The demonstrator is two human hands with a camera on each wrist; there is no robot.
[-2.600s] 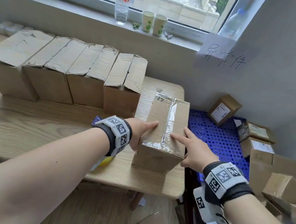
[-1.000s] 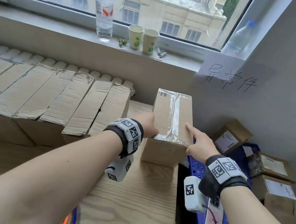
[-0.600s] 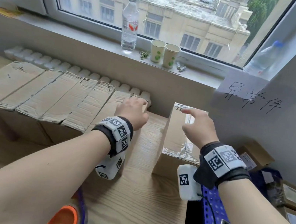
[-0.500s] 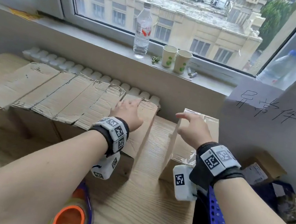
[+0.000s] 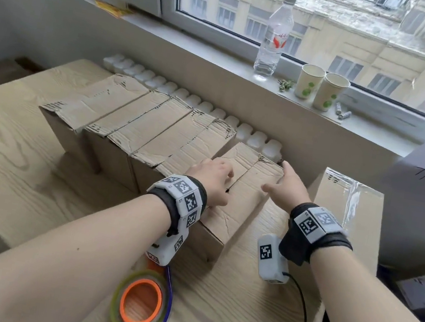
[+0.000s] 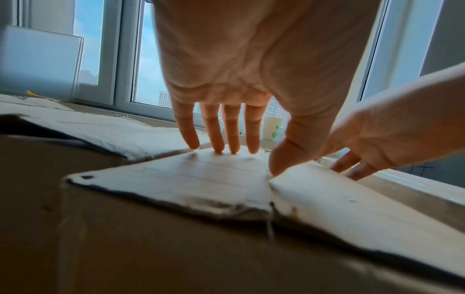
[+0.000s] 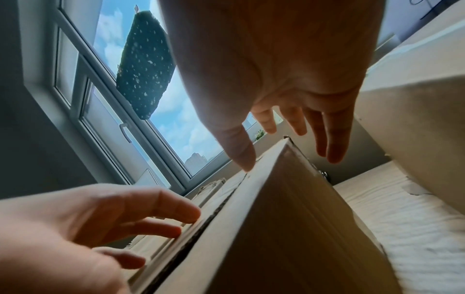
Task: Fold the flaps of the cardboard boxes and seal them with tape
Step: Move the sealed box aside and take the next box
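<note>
Both hands reach forward over the nearest untaped box (image 5: pixel 231 191), forearms bare and each wrist wrapped in a black band carrying white blocks printed with square black-and-white codes. Left hand (image 5: pixel 212 179) lies palm down on the box's left flap, fingers straight and slightly spread, the fingertips (image 6: pixel 219 148) touching the cardboard and the thumb at the centre seam; it holds nothing. Right hand (image 5: pixel 289 188) is also spread and relaxed, hovering at the right edge of the same box, thumb tip (image 7: pixel 245 163) touching the top near the edge while the other fingers hang past the side, apart from it.

That box is plain brown corrugated cardboard, its two top flaps folded down and meeting at a dark open seam, their cut edges ragged and creased. It stands at the right end of a row of like boxes (image 5: pixel 133 126) on a pale wood-grain table (image 5: pixel 12 151), all with flaps down and rough torn edges. Just to the right, apart from it, stands a taped box (image 5: pixel 348 210) with a glossy, wrinkled clear strip along its top. Near the table's front edge lies a tape roll (image 5: pixel 141 305), a clear ring round an orange core. On the sill stand a clear plastic bottle (image 5: pixel 274 34) and two paper cups (image 5: pixel 320 87).
</note>
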